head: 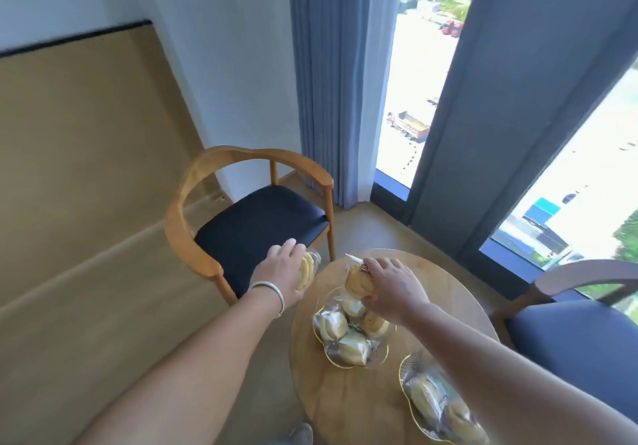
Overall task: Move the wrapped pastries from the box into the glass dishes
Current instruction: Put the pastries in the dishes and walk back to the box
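A round wooden table (348,406) is carrying two gold-rimmed glass dishes, with bare wood lying open along its far edge and its near-left part. Two wooden chairs are standing by it: one with a dark seat (255,223) just beyond the left edge, another with a blue seat (583,341) off the right edge. The first glass dish (333,360), sitting near the table's middle, is holding about four wrapped pastries piled together, their long axes pointing different ways. The second glass dish (405,380), at the near-right edge, is holding a heap of pastries whose count cannot be told, their long axes running from the table's centre toward the near-right edge. The left hand (281,273) is hovering past the table's left edge, over the dark seat's front, clasping one wrapped pastry (305,272) standing on edge, its long axis running near to far. The right hand (390,284) is gripping a second wrapped pastry (357,280) over the far rim of the first dish, its crimped wrapper end pointing toward the table's far-left edge.
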`<control>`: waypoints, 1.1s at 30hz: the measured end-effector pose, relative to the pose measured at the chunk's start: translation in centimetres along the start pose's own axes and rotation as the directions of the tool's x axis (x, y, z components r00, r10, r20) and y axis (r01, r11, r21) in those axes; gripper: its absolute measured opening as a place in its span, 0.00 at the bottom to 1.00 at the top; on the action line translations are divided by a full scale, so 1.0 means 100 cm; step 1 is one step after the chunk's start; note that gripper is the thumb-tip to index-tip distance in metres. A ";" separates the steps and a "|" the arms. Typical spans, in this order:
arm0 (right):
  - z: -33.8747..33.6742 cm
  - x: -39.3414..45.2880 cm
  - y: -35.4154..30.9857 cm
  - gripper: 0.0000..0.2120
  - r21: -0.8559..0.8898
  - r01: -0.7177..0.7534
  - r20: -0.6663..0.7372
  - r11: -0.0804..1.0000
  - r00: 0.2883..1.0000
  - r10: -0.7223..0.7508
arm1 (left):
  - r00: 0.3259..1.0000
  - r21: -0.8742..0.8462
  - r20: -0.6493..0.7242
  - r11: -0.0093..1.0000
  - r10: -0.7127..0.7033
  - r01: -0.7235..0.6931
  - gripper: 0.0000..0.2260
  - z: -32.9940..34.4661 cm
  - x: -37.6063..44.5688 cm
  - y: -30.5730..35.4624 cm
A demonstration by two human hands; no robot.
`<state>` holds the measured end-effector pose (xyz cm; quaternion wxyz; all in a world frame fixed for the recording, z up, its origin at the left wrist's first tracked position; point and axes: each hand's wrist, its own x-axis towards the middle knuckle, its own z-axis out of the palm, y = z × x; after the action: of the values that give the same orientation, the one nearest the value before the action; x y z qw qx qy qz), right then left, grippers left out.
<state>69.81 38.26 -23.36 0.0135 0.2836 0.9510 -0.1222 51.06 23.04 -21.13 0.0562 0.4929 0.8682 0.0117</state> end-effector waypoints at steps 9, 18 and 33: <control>-0.020 -0.065 0.082 0.31 0.014 -0.505 -0.086 0.863 0.860 0.504 | 0.862 -0.020 0.088 0.866 0.500 -0.500 0.36 0.005 0.106 0.116; -0.018 -0.140 0.100 0.32 0.024 -0.742 -0.093 0.670 0.666 0.740 | 0.662 -0.086 0.139 0.675 0.736 -0.733 0.38 0.030 0.106 0.205; 0.047 -0.163 0.144 0.34 0.038 -0.795 0.184 0.606 0.601 0.778 | 0.568 -0.159 0.437 0.682 0.697 -0.714 0.36 0.120 0.084 0.249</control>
<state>91.11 40.06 -29.61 0.1201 0.6636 0.7162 -0.1795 69.36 42.62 -31.86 0.2437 0.7861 0.5590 -0.1006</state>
